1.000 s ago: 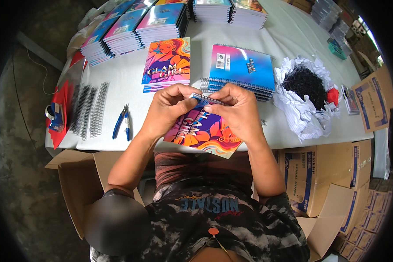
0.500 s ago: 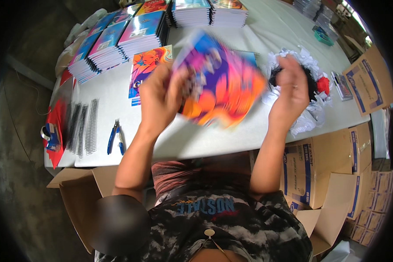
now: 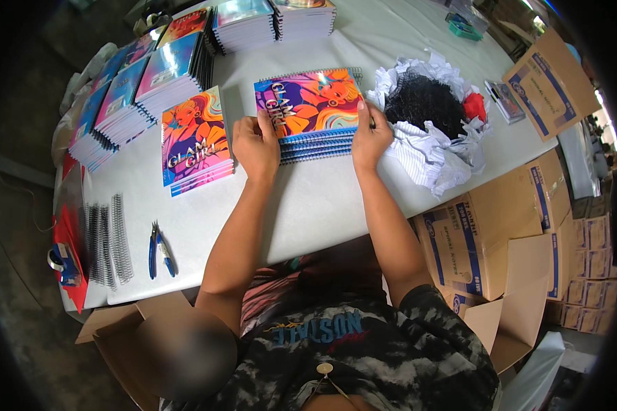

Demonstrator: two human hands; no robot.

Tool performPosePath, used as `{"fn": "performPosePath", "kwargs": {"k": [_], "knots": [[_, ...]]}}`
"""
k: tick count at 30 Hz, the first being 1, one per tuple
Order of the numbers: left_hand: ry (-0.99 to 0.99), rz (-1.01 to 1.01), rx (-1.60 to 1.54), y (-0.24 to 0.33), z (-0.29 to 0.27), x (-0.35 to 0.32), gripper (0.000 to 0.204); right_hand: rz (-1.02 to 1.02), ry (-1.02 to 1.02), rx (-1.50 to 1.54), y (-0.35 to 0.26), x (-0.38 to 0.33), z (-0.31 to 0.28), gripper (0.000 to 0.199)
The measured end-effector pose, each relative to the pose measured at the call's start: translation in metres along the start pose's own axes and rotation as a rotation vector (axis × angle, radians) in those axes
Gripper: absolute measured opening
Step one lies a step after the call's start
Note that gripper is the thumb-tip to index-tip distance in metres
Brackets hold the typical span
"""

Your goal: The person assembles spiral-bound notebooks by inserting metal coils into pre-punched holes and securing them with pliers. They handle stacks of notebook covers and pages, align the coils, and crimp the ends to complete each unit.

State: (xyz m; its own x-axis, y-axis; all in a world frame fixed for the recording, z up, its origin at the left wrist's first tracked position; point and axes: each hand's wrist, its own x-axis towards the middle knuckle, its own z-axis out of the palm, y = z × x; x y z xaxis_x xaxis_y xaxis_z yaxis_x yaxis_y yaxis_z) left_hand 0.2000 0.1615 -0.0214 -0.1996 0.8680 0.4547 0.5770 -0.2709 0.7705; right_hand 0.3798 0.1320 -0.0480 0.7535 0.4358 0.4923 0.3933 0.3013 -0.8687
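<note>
A spiral notebook [image 3: 319, 103] with a bright orange and purple illustrated cover lies sideways on top of a small stack, in front of me. Beneath it, the coil-bound edges of the stacked notebooks [image 3: 317, 148] face my body. My left hand [image 3: 257, 147] grips the top notebook's left edge, thumb on the cover. On the opposite edge, my right hand [image 3: 372, 137] holds it the same way; the fingers underneath are partly hidden. Left of my left hand sits a pile of matching covers [image 3: 193, 140]. Blue-handled cutting pliers [image 3: 160, 251] rest near the table's front edge.
Loose wire coils [image 3: 106, 240] lie at the left beside a tape roll [image 3: 63, 264]. Stacked notebooks [image 3: 168, 65] stand at the back left. Crumpled white paper [image 3: 425, 154] surrounds a black tangle [image 3: 428, 103] at right. Cardboard boxes [image 3: 490, 229] stand beside the table.
The notebook, held aloft and blurred in my left hand, has come down onto the stack. My right hand, free before, now grips its right edge. The view has shifted rightward.
</note>
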Motion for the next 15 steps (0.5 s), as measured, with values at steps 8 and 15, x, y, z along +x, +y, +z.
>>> {"fn": "performPosePath", "kwargs": {"k": [8, 15], "knots": [[0.239, 0.500, 0.162, 0.025, -0.058, 0.024, 0.018, -0.318, -0.019, -0.092, 0.001, 0.002, -0.004, 0.023], [-0.254, 0.542, 0.636, -0.068, -0.167, 0.000, 0.046, -0.401, -0.120, 0.104, -0.046, -0.032, -0.006, 0.031]]}}
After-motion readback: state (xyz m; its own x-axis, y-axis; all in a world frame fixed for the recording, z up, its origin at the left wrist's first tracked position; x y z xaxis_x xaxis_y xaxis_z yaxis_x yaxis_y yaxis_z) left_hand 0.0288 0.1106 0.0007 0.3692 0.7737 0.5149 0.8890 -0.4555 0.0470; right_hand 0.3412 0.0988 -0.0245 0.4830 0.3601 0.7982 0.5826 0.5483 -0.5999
